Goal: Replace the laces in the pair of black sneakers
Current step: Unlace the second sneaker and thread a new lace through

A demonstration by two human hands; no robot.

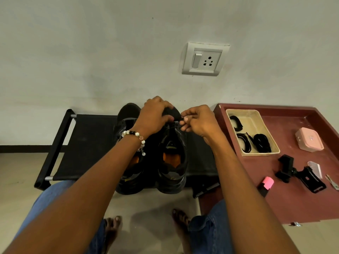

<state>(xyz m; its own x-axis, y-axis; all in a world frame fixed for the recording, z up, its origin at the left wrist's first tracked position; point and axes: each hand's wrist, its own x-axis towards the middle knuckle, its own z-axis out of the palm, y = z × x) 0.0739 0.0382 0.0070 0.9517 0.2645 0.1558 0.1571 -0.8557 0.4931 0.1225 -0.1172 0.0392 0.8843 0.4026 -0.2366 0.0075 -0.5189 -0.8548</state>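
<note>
Two black sneakers stand side by side on a low black fabric bench (88, 143), toes toward the wall. My left hand (156, 116) grips the toe end of the right sneaker (174, 162) from above. My right hand (196, 121) pinches a thin lace end at that shoe's front eyelets. The left sneaker (126, 114) is partly hidden under my left forearm. Both shoes show orange insoles. Several coiled black laces (261, 143) lie in a cream tray (256, 116) on the table to the right.
A dark red table (293, 198) on the right carries a pink box (309, 139), a black phone clamp (300, 173), a pink highlighter (266, 186) and keys (332, 182). A wall socket (204, 59) is above. My feet rest on the tiled floor below.
</note>
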